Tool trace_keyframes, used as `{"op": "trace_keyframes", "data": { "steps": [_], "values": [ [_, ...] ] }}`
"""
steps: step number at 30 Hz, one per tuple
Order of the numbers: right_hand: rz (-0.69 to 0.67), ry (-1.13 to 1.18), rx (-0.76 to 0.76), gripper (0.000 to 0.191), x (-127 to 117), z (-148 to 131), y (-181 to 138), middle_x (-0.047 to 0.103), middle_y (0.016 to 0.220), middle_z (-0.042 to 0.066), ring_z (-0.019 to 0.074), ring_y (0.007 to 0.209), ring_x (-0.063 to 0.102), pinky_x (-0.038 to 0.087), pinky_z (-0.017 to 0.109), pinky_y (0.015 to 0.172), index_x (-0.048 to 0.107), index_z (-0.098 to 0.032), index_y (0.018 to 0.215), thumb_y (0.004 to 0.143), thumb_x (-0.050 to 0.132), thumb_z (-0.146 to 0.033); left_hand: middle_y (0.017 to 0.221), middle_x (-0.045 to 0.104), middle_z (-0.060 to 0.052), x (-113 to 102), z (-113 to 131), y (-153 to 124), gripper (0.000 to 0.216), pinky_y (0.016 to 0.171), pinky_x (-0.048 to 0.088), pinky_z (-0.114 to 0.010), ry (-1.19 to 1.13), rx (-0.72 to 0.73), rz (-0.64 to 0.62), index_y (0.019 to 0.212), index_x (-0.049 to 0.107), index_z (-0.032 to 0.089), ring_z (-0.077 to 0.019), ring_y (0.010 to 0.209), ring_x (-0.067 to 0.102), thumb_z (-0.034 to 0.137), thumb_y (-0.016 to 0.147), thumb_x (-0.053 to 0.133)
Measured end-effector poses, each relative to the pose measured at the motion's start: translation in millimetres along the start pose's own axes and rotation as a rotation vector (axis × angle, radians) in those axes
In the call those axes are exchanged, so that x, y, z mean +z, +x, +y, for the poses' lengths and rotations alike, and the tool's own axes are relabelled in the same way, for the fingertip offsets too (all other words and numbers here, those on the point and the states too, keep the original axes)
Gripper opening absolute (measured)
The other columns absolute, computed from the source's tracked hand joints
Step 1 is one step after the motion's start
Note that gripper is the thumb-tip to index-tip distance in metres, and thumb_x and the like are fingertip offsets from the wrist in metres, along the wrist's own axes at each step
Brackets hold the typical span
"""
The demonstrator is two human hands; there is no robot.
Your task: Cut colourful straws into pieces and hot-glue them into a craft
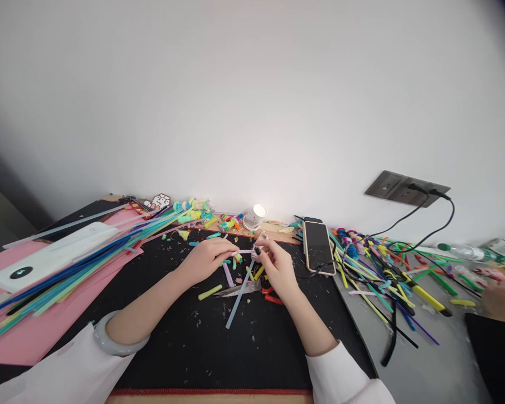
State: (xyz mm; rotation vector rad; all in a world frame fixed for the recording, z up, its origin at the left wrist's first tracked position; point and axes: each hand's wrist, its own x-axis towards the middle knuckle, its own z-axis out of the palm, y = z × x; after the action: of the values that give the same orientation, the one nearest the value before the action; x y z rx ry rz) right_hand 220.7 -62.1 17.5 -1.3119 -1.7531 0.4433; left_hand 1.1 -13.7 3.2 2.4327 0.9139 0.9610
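Black mat [235, 348] under your hands, flecked with small cuttings. Your left hand [206, 259] and right hand [278, 266] meet at centre, both pinched shut on a small pink piece [246, 252] held between the fingertips, just above the mat. A pale blue straw [239, 297] runs from that pinch down toward 7 o'clock, its lower end lying on the mat; whether your right fingers grip it too, you cannot tell. A grey bangle [118, 342] sits on your left wrist.

Scissors [239, 290] lie on the mat just below your hands, crossing under the straw. Short cut bits are scattered around them: yellow-green [209, 292] at 8 o'clock of the scissors, red [273, 299] at 3 o'clock, beside your right wrist.

At 9 o'clock, a long bundle of straws [67, 275] fans across pink paper [29, 336], with a white box [50, 258] behind it. At 12 o'clock, against the wall, a lit candle [255, 216]. At 1 o'clock, a phone [318, 247] lies face up, cable attached. At 3 o'clock, a tangle of coloured straws [382, 275] and black cables on the grey table [437, 359]. Another person's hand [503, 300] rests at the far right edge. A wall socket [406, 189] sits at 2 o'clock.
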Motion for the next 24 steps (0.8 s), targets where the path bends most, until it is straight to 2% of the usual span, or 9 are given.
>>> {"op": "trace_keyframes", "data": {
  "steps": [5, 10, 14, 19, 24],
  "values": [
    [-0.024, -0.087, -0.035, 0.013, 5, 4, 0, 0.058, 0.068, -0.001, 0.0132, 0.059, 0.049, 0.036, 0.024, 0.057, 0.062, -0.020, 0.078, 0.086, 0.054, -0.026, 0.105, 0.075, -0.005, 1, 4, -1, 0.030, 0.091, 0.050, -0.034, 0.001, 0.019, -0.031, 0.103, 0.072, 0.023, -0.0211, 0.100, 0.066, 0.028, 0.098, 0.043],
    [0.038, -0.097, -0.028, 0.016, 4, 4, -1, 0.057, 0.065, -0.002, 0.0126, 0.056, 0.047, 0.036, 0.024, 0.056, 0.061, -0.019, 0.077, 0.086, 0.050, -0.026, 0.112, 0.072, -0.007, -1, 2, 0, 0.030, 0.094, 0.050, -0.038, 0.064, -0.049, 0.019, 0.115, 0.068, 0.024, -0.0245, 0.107, 0.063, 0.035, 0.095, 0.049],
    [0.147, -0.059, 0.033, 0.019, 3, 2, 0, 0.062, 0.068, 0.001, 0.0126, 0.054, 0.048, 0.038, 0.024, 0.054, 0.064, -0.018, 0.083, 0.086, 0.050, -0.029, 0.126, 0.066, -0.009, 0, -7, 3, 0.034, 0.101, 0.044, -0.046, 0.158, -0.048, 0.011, 0.123, 0.063, 0.023, -0.0297, 0.120, 0.053, 0.030, 0.090, 0.057],
    [0.158, -0.008, 0.059, 0.020, 6, 4, 0, 0.068, 0.073, 0.004, 0.0138, 0.054, 0.052, 0.043, 0.025, 0.054, 0.069, -0.017, 0.089, 0.082, 0.052, -0.026, 0.117, 0.069, -0.009, 4, -15, 4, 0.021, 0.096, 0.043, -0.047, 0.214, -0.110, -0.069, 0.107, 0.066, 0.021, -0.0299, 0.114, 0.054, 0.019, 0.087, 0.058],
    [0.136, 0.029, 0.064, 0.020, 10, 10, -1, 0.071, 0.079, 0.004, 0.0139, 0.056, 0.053, 0.045, 0.026, 0.056, 0.072, -0.019, 0.089, 0.082, 0.054, -0.026, 0.096, 0.071, -0.006, 5, -13, 4, 0.007, 0.084, 0.044, -0.039, 0.186, -0.139, -0.060, 0.089, 0.063, 0.022, -0.0264, 0.100, 0.057, 0.024, 0.088, 0.057]
  ]
}}
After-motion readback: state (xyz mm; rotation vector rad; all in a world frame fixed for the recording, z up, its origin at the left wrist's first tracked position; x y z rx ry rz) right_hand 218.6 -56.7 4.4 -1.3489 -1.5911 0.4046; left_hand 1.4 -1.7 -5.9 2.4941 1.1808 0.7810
